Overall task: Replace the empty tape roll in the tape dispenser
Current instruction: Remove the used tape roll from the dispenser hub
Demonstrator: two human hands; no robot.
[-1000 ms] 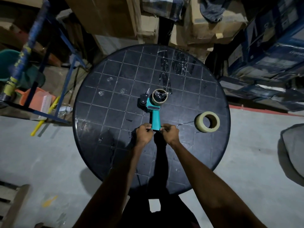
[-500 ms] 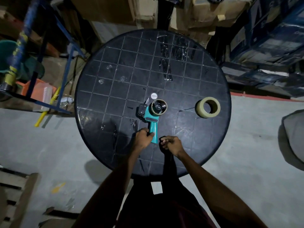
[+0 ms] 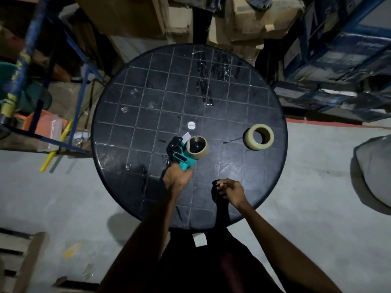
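A teal tape dispenser [image 3: 181,158] is held over the round black table [image 3: 131,115], its handle gripped by my left hand [image 3: 176,179]. On the dispenser's hub sits a thin brown cardboard core [image 3: 197,147]. A full roll of pale tape [image 3: 258,136] lies on the table to the right, apart from both hands. My right hand [image 3: 230,191] hovers near the table's front edge with fingers curled and nothing in it.
A small white disc [image 3: 191,125] lies on the table just beyond the dispenser. Strips of clear tape stick to the far side of the table. Cardboard boxes [image 3: 249,20] stand behind, a blue metal rack [image 3: 48,66] at left, blue shelving at right.
My right hand let go of the dispenser handle and drew back to the right. My left hand keeps the handle and the dispenser has tilted to the left.
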